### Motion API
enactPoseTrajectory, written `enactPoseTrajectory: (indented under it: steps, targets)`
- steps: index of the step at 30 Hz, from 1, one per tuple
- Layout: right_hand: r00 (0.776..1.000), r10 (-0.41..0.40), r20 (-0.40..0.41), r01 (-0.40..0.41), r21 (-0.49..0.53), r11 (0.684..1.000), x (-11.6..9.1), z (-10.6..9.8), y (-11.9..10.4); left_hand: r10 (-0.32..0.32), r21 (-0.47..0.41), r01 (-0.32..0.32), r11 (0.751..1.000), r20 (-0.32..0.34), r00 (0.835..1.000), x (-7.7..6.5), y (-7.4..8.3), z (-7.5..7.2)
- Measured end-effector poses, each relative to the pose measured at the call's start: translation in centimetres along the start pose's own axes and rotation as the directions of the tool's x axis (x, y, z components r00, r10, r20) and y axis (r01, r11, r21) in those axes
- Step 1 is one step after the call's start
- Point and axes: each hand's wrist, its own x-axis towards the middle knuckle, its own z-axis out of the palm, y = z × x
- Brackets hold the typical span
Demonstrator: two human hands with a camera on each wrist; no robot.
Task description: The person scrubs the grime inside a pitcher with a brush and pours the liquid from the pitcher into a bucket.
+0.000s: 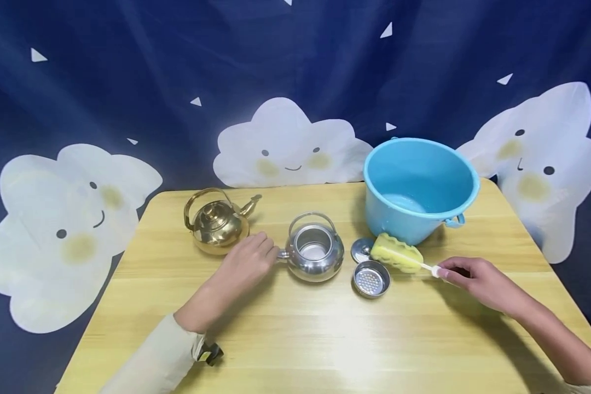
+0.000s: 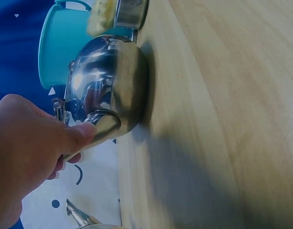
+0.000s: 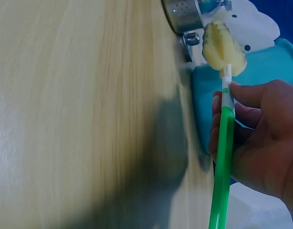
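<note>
On the worktop [image 1: 300, 339], left of the blue bucket [image 1: 386, 213], stands a silver teapot [image 1: 320, 266] whose spout [image 2: 106, 128], its tip hidden in the head view, the left hand [image 1: 249, 260] pinches, while the right hand [image 1: 480, 282] grips a sponge brush [image 1: 399, 254] whose green handle [image 3: 222, 167] only the right wrist view reveals.

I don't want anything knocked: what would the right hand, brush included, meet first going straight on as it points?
Leading with the yellow brush head, the right hand would probably meet the small metal lid first. The two overlap in the head view, though height is unclear; it could pass above.
</note>
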Motion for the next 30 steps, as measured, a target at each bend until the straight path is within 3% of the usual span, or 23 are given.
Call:
enactPoseTrajectory:
  steps: [19,30]
  targets:
    - [0.989,0.096,0.114,-0.099,0.024,0.995,-0.5,0.3,2.1,-0.014,0.012,0.014,1.000,0.004,1.000,-0.2,-0.1,0.0]
    - [0.991,0.114,0.074,-0.112,-0.031,0.993,-0.3,0.7,2.2,-0.017,0.009,0.017,1.000,0.000,1.000,-0.4,-0.1,-0.1]
